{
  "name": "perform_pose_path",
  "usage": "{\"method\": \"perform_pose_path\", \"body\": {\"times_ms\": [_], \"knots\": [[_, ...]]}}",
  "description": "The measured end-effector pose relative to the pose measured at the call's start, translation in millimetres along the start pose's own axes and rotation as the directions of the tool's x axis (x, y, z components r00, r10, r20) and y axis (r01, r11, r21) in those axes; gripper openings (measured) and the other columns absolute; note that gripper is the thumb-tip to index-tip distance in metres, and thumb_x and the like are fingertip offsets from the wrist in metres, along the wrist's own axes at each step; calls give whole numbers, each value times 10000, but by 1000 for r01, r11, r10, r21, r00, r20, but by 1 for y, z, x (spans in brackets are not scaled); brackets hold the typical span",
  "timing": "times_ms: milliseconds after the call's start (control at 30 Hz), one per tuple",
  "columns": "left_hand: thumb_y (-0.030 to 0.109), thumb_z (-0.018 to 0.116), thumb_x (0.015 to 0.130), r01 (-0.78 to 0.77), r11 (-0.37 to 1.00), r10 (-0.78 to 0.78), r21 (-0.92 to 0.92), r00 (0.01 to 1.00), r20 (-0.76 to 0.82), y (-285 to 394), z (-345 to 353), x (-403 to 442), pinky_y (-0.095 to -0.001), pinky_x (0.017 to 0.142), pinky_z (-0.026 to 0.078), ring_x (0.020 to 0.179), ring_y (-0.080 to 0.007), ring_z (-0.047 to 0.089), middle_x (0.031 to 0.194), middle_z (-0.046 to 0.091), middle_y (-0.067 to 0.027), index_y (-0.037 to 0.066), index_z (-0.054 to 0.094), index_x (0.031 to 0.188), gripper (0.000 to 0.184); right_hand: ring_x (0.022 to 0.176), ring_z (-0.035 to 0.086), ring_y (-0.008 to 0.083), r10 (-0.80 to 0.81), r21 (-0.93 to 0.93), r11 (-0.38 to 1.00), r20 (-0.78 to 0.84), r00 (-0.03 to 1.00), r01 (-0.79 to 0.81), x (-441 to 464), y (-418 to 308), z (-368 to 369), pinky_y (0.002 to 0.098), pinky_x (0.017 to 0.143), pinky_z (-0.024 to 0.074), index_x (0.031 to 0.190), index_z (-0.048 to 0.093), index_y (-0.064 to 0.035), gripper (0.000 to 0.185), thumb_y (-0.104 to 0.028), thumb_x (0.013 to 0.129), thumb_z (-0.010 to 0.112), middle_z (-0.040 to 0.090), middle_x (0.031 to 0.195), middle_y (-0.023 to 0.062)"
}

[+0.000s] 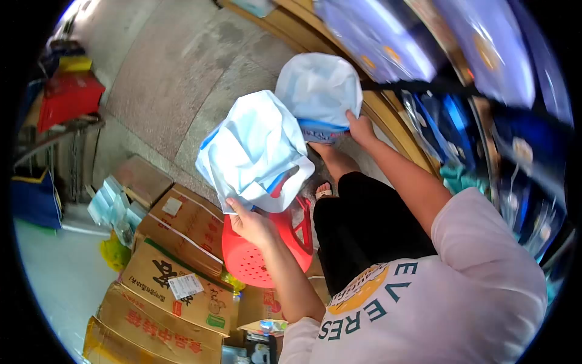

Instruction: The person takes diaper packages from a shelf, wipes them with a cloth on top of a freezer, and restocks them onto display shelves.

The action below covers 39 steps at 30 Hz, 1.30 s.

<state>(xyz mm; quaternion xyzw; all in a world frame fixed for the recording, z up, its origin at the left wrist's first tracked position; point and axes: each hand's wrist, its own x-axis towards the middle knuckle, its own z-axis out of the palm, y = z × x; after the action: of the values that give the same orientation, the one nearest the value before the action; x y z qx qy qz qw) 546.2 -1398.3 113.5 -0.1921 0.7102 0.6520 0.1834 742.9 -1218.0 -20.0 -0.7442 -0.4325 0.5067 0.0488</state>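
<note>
My left hand [250, 225] pinches the lower edge of a white plastic bag [251, 145] with a cut-out handle and blue trim. The bag hangs crumpled and spread, and I cannot see into it. My right hand [362, 128] grips the edge of a second white bag [318, 88], which has a blue band and printed lettering along its lower part. The two bags touch or overlap where they meet. Directly below the left hand is a red plastic stool [245, 261] with small round holes; the left forearm and bag hide part of it.
Cardboard boxes [160, 288] are stacked at the lower left. Shelves on the right hold packages in clear plastic [448, 130], close to my right arm. A red box [71, 97] stands at the far left. Grey concrete floor [163, 79] lies ahead.
</note>
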Motion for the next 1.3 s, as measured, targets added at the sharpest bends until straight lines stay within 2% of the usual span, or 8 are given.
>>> {"method": "perform_pose_path", "body": {"times_ms": [167, 433, 700, 833, 1100, 1167, 1200, 1300], "knots": [[269, 527, 876, -54, 998, 49, 13, 965, 259, -16, -38, -42, -333, 858, 380, 974, -200, 491, 1111, 516, -142, -107, 473, 1132, 458, 730, 586, 376, -329, -318, 899, -43, 943, 300, -71, 104, -85, 426, 692, 437, 887, 615, 23, 451, -394, 848, 448, 602, 754, 246], [278, 533, 872, -32, 980, -92, 199, 807, 583, -38, -80, -158, -342, 866, 381, 983, -207, 489, 1107, 515, -150, -107, 496, 1086, 442, 779, 569, 396, -208, -482, 872, -205, 956, 86, -213, 263, -230, 460, 706, 440, 932, 593, -9, 378, -340, 857, 426, 588, 797, 250], [292, 509, 876, -198, 769, -431, 608, 542, 721, -101, -109, -304, -329, 841, 411, 943, -205, 514, 1089, 522, -119, -49, 484, 1118, 419, 828, 570, 385, 102, -242, 938, -495, 863, -250, -334, 475, -309, 451, 728, 456, 1002, 550, -3, 320, -258, 852, 429, 594, 896, 220], [256, 517, 867, -437, 767, -360, 470, 312, 879, -195, -140, -352, -318, 828, 419, 943, -201, 521, 1075, 532, -111, -37, 493, 1100, 376, 820, 576, 380, 266, -135, 894, -607, 749, -427, -392, 584, -338, 439, 735, 467, 1082, 499, -17, 304, -139, 810, 438, 602, 892, 196], [270, 453, 892, -694, 240, -571, 678, 464, 677, -305, -161, -473, -344, 825, 444, 975, -237, 534, 1057, 547, -134, -57, 495, 1114, 397, 775, 590, 352, 468, 402, 884, -737, 487, -240, -473, 743, -342, 387, 692, 475, 1071, 523, -61, 314, -14, 761, 501, 594, 852, 204], [316, 436, 901, -491, 506, -809, 710, 17, 588, -322, -157, -469, -392, 851, 440, 1031, -278, 507, 1138, 497, -151, -58, 415, 1195, 476, 768, 594, 342, 513, 505, 851, -745, 426, -141, -474, 768, -334, 374, 684, 471, 1069, 528, -57, 306, -5, 768, 507, 595, 852, 204], [358, 428, 901, -560, 419, -864, 715, -4, 503, -325, -154, -476, -470, 892, 399, 1099, -320, 453, 1226, 424, -160, -29, 337, 1260, 535, 761, 598, 332, 549, 578, 815, -756, 358, -30, -472, 778, -328, 361, 676, 467, 1068, 534, -53, 298, 3, 776, 512, 596, 853, 204], [366, 419, 901, -622, 247, -797, 743, 306, 521, -344, -159, -512, -542, 910, 346, 1144, -347, 400, 1262, 387, -170, 9, 313, 1286, 536, 769, 604, 307, 588, 640, 766, -737, 333, 64, -455, 804, -311, 336, 672, 461, 1063, 539, -48, 269, -6, 800, 508, 595, 850, 206]]}}
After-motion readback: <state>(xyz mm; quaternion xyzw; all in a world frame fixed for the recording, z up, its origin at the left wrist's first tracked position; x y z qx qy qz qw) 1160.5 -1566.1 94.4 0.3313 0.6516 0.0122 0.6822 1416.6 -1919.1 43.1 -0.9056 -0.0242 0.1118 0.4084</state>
